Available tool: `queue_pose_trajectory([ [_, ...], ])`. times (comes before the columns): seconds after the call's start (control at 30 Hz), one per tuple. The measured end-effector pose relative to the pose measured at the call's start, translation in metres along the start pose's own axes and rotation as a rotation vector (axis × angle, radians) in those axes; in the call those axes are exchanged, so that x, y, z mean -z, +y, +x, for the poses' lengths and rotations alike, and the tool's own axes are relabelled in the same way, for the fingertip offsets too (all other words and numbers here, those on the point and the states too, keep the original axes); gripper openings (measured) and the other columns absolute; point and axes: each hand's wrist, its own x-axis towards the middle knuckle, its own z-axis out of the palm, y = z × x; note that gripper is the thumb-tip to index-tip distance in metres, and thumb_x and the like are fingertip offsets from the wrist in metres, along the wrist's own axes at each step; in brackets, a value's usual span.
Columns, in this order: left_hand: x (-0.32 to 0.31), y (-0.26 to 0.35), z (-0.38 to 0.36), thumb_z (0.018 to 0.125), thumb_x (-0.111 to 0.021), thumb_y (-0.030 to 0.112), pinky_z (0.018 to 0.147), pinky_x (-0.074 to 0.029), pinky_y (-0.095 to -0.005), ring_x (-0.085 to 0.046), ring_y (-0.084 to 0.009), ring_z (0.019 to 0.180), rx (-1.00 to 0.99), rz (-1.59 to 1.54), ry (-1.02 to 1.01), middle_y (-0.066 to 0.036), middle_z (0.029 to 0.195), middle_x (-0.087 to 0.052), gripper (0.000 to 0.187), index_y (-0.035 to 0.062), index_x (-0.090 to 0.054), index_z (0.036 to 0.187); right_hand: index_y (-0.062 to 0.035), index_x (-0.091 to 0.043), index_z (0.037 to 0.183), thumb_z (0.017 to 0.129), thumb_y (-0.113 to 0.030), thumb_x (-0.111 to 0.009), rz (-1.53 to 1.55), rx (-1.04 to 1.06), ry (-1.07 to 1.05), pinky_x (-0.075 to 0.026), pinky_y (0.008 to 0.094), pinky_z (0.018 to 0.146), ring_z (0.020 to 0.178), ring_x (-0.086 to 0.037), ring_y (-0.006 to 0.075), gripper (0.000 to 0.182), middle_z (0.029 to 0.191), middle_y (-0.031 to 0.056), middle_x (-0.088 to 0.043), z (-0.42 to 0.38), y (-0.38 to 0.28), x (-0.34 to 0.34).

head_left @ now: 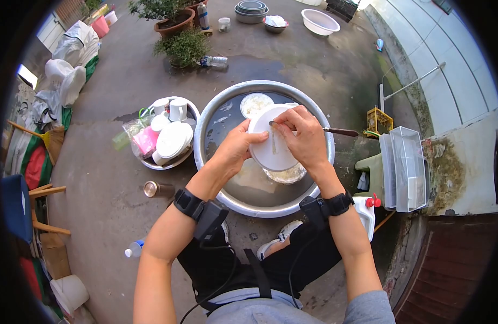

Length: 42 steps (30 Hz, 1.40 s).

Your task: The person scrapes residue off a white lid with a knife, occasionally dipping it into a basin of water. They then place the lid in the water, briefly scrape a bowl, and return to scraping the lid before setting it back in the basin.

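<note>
My left hand [238, 141] grips the left edge of a white round lid or plate [271, 154], tilted above a big metal basin [207, 183]. A pale streak runs down its face. My right hand [304, 135] is closed on a slim tool with a dark brown handle [343, 131]. The handle sticks out to the right, and a grey metal end shows at my fingertips against the disc; the rest is hidden. Behind and below the disc, a white round container [256, 103] and another pale round one [285, 175] sit in the basin's shallow water.
Left of the basin stands a smaller metal bowl [168, 166] holding white mugs, white dishes and a pink item. A metal flask [158, 189] lies nearby. Clear plastic bins [405, 170] and a white jug [364, 213] with a red cap are at right. Potted plants [176, 27] stand ahead.
</note>
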Motion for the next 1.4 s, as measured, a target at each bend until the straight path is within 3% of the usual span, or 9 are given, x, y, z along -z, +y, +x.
queue_pose_trajectory([
  [0.17,0.000,0.004,-0.003,0.086,-0.067,0.017,0.087,-0.048,-0.0302,-0.059,-0.0115,0.101,0.016,0.013,0.008,-0.001,0.110,-0.061,0.041,0.0119,-0.052,0.124,-0.0079,-0.063,0.081,0.077,-0.010,-0.069,0.045,-0.128,0.007,-0.047,0.0378,0.069,0.075,-0.060,0.0265,0.007,0.081,0.0068,-0.060,0.001,0.004,0.002],
  [0.27,0.002,0.003,-0.001,0.086,-0.066,0.017,0.087,-0.048,-0.0295,-0.060,-0.0112,0.099,-0.004,-0.003,0.006,-0.001,0.109,-0.061,0.040,0.0119,-0.052,0.123,-0.0080,-0.063,0.080,0.077,-0.010,-0.068,-0.009,-0.019,0.000,-0.047,0.0375,0.069,0.075,-0.060,0.0262,0.007,0.081,0.0062,-0.060,0.000,0.004,0.002],
  [0.4,0.002,0.004,-0.001,0.087,-0.066,0.017,0.087,-0.049,-0.0295,-0.060,-0.0113,0.099,-0.011,-0.021,0.012,-0.001,0.110,-0.061,0.039,0.0116,-0.052,0.123,-0.0083,-0.063,0.081,0.077,-0.009,-0.068,0.005,-0.112,0.001,-0.046,0.0377,0.070,0.076,-0.060,0.0259,0.006,0.081,0.0053,-0.060,0.001,0.004,0.006],
  [0.57,0.003,0.005,-0.003,0.087,-0.065,0.016,0.086,-0.049,-0.0297,-0.060,-0.0117,0.100,-0.022,-0.025,0.020,-0.002,0.111,-0.061,0.040,0.0112,-0.051,0.124,-0.0090,-0.062,0.081,0.077,-0.010,-0.068,-0.051,0.022,-0.041,-0.046,0.0388,0.071,0.077,-0.059,0.0253,0.007,0.081,0.0043,-0.060,0.000,0.003,0.007],
  [1.2,0.004,0.005,-0.003,0.087,-0.065,0.017,0.087,-0.048,-0.0296,-0.060,-0.0117,0.100,-0.007,0.000,0.030,-0.002,0.111,-0.061,0.038,0.0109,-0.052,0.122,-0.0080,-0.062,0.082,0.076,-0.009,-0.068,-0.022,-0.007,-0.059,-0.047,0.0384,0.070,0.079,-0.060,0.0266,0.008,0.082,0.0055,-0.059,0.001,0.007,0.005],
  [1.4,0.000,0.007,-0.006,0.087,-0.064,0.016,0.087,-0.046,-0.0306,-0.059,-0.0125,0.102,-0.007,0.001,0.086,-0.003,0.112,-0.061,0.038,0.0104,-0.052,0.122,-0.0070,-0.063,0.088,0.080,-0.013,-0.070,0.039,-0.183,-0.031,-0.047,0.0349,0.069,0.084,-0.060,0.0234,0.012,0.089,0.0082,-0.059,0.002,0.014,0.010],
])
